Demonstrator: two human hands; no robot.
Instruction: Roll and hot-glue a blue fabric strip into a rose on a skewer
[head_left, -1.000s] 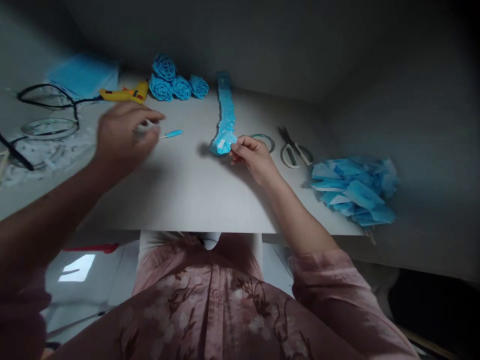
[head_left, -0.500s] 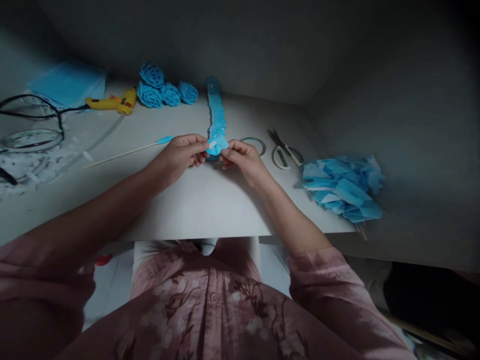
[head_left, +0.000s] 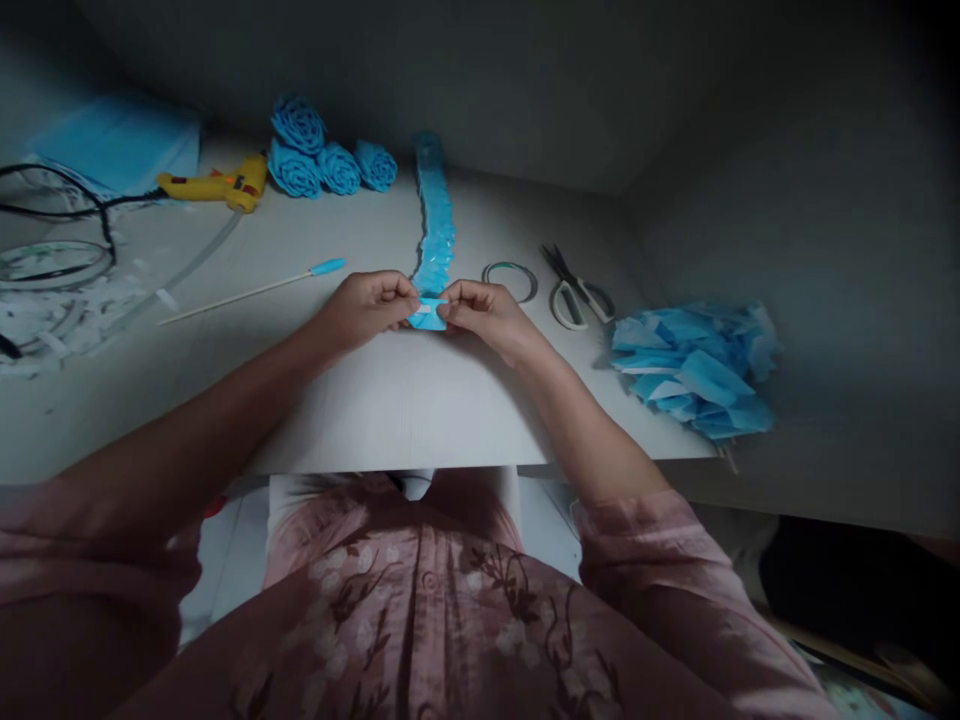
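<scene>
A long blue ruffled strip point(head_left: 435, 222) lies on the white table, running from the back toward me. My left hand point(head_left: 375, 305) pinches the left side of its near end, and my right hand point(head_left: 484, 315) pinches the right side. Between my fingertips that end looks flat, with a small white patch showing on it. To the left of my left hand lies a thin stick point(head_left: 251, 292) with a blue tip. Just beyond my right hand is a thin ring of wire or tape point(head_left: 529, 272), partly hidden by the hand.
Scissors point(head_left: 574, 292) and a pile of blue sheet pieces point(head_left: 697, 365) lie to the right. At the back left are several rolled blue flowers point(head_left: 298, 168), a yellow glue gun point(head_left: 244, 186) with a black cord, and a stack of blue sheets point(head_left: 124, 145). White scraps point(head_left: 64, 320) cover the left side.
The near end of the strip, loose and crumpled before, now lies flatter between my fingers. My hands keep their pinch with little movement. The view has shifted slightly.
</scene>
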